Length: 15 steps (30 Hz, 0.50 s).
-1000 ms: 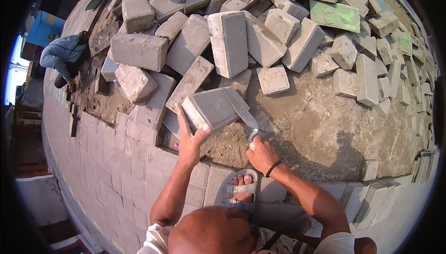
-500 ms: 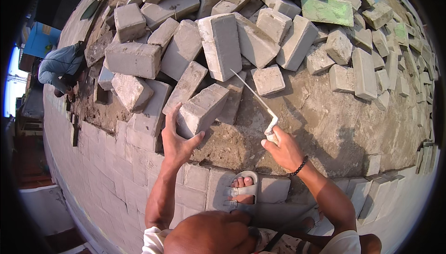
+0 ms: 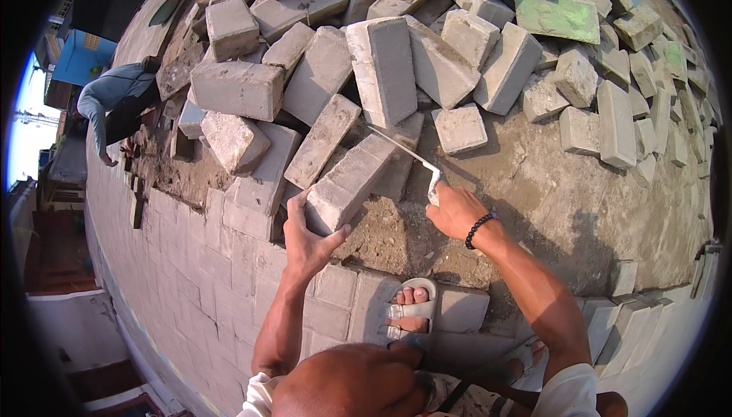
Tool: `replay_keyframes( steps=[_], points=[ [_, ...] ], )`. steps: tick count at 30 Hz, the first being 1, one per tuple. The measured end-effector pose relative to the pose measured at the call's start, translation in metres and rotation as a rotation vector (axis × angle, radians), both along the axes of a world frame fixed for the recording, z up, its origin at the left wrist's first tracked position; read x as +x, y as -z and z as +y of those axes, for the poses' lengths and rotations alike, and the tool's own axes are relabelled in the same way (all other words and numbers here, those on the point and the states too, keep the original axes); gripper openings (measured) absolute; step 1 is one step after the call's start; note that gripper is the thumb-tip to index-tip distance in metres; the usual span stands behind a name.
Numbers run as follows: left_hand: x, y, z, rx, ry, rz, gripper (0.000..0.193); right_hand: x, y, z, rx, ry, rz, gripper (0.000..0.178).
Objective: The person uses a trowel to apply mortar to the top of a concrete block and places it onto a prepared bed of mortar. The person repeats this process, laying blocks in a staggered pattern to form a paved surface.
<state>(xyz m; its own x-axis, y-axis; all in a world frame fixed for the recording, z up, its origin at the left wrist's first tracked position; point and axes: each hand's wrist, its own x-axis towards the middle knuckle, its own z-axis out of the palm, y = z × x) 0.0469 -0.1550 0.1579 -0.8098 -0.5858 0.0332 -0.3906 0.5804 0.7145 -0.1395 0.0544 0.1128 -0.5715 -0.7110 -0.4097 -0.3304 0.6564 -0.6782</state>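
My left hand is curled round the near end of a grey concrete paving block, its thumb on the right side and its fingers on the left. The block lies tilted against the heap. In my right hand is a trowel with a bent white shank, its blade nearly edge-on. The blade points up and left, its tip at the far end of the held block; whether they touch I cannot tell. Under the block's near end is bare sandy soil.
Loose concrete blocks are heaped ahead, one with a green face. Laid paving spreads left and near, with my sandalled foot on its edge. Far left, another person bends over the ground. More blocks stand at the right.
The trowel has swung left and up, bringing its tip to the held block's far end. My left hand keeps its grip. The other person's arm has stretched lower.
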Motion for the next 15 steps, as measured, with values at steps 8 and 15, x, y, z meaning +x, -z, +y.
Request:
replay_keyframes(
  steps=[8, 15],
  points=[
    [0.005, 0.002, -0.006, 0.056, 0.028, -0.002, 0.082, 0.047, -0.064, 0.000, -0.093, -0.173, -0.111, 0.035],
    [0.009, 0.004, -0.011, -0.005, 0.042, 0.018, 0.083, 0.036, -0.080, -0.012, -0.129, -0.264, -0.080, 0.031]
  ],
)
